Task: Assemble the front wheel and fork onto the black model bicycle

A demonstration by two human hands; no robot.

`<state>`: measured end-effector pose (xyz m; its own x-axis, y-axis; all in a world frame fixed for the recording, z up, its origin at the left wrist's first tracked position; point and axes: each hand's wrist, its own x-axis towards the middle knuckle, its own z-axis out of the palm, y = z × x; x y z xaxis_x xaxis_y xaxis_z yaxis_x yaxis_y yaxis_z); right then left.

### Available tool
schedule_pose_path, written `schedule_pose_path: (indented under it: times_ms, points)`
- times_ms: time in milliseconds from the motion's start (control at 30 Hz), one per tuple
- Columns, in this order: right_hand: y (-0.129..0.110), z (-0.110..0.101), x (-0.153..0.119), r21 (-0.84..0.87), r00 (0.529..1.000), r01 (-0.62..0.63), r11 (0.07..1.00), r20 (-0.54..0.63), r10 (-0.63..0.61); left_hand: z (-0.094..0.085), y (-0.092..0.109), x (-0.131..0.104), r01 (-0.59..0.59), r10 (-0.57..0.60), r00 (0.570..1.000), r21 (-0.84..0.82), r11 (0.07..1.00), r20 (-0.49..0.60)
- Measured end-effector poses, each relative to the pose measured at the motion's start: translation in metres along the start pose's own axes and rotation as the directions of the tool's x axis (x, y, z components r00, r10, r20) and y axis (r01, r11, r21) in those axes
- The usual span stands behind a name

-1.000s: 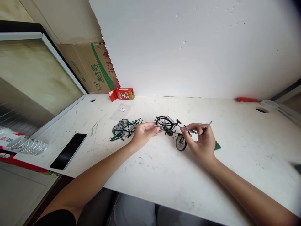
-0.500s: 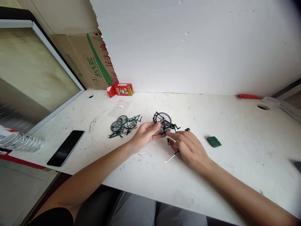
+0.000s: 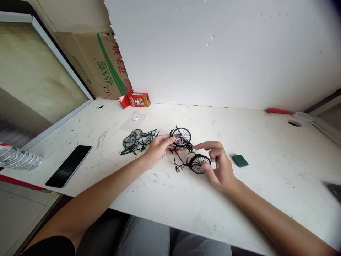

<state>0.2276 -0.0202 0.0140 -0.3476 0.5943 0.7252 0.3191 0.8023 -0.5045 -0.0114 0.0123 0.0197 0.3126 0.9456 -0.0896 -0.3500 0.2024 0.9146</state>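
Observation:
My left hand (image 3: 157, 149) pinches a small black model bicycle (image 3: 188, 156) by its upper wheel, thumb on top and fingers underneath. The bicycle hangs tilted over the table, handlebars low on the left and the other wheel low on the right. My right hand (image 3: 221, 161) is at that lower wheel, its thumb tip overlapping the rim. Its index finger stretches toward the crank, and a small dark item shows between the curled fingers, mostly hidden. Left of the bicycle lie green model bicycle parts (image 3: 137, 140).
A phone (image 3: 69, 166) and a clear plastic bottle (image 3: 20, 158) are at left. Behind are a red box (image 3: 138, 100), a clear bag (image 3: 133, 121) and a carton (image 3: 87, 64). A green piece (image 3: 240, 160) lies right; a red item (image 3: 278, 111) sits farther back.
The bicycle has turned, bringing its lower wheel and handlebars into view. My right hand has rotated and spread its thumb and index finger. The silver-tipped tool's shaft no longer shows.

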Motion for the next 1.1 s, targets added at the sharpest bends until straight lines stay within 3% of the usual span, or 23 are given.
schedule_pose_path:
  times_ms: [100,200,367,500,667,800,900,1000,1100]
  points:
    - [0.014,0.003,-0.004,0.09,0.952,-0.283,0.955,-0.093,0.291,-0.003,-0.002,0.001,0.032,-0.033,0.999,0.019,0.999,0.003]
    - [0.021,0.007,-0.006,0.157,0.887,-0.426,0.891,-0.12,0.446,-0.003,-0.002,0.001,0.039,-0.039,0.999,0.027,0.999,0.005]
    - [0.019,0.013,-0.005,0.283,0.859,-0.483,0.828,-0.027,0.511,-0.004,-0.001,0.001,0.029,-0.032,0.998,0.046,0.998,0.052]
    - [0.016,0.016,-0.001,0.502,0.793,-0.567,0.653,0.119,0.598,-0.006,-0.001,0.0,0.018,-0.025,0.996,0.08,0.997,0.083]
    - [0.02,0.014,0.002,0.592,0.731,-0.63,0.502,0.234,0.641,-0.006,0.0,-0.003,0.0,-0.014,0.996,0.153,0.988,0.093]
    - [0.021,0.015,0.002,0.564,0.74,-0.627,0.537,0.213,0.638,-0.002,0.001,-0.006,-0.015,-0.003,0.996,0.203,0.979,0.087]
    - [0.023,0.011,0.003,0.468,0.761,-0.611,0.638,0.125,0.636,-0.002,0.004,-0.006,0.019,-0.032,0.998,0.205,0.979,0.06]
    - [0.03,0.002,0.004,0.197,0.809,-0.572,0.796,-0.024,0.588,-0.007,0.008,-0.001,0.064,-0.064,0.998,0.205,0.977,-0.009]
    - [0.039,-0.005,0.004,-0.089,0.846,-0.528,0.844,0.03,0.533,-0.015,0.011,0.004,0.111,-0.104,0.994,0.215,0.97,-0.046]
